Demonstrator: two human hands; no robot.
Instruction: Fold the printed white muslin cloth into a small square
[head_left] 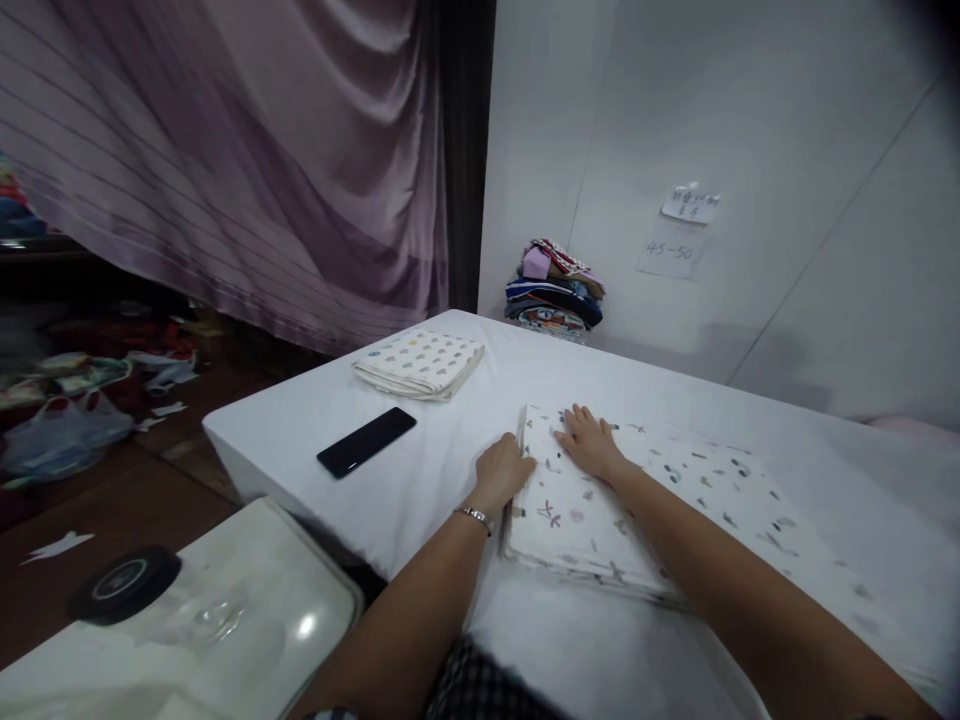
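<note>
A white cloth (577, 525) with small printed motifs lies on the white-covered table, folded in layers at its left end and stretching off to the right. At its left edge is my left hand (504, 472), wearing a metal bracelet, with the fingers curled at the side and the thumb over the border. My right hand (592, 445) rests flat on top near the far left corner, its fingers spread. Farther back sits another folded cloth (420, 362) with a repeated grey print. Between it and my left forearm lies a black phone (367, 441).
A stack of folded fabrics (555, 288) stands against the wall beyond the table (300, 412). Paper notes (671, 245) are stuck on that wall. At lower left is a pale, glossy surface (255, 570) with a black round object (126, 583). Plastic bags (67, 430) lie on the floor.
</note>
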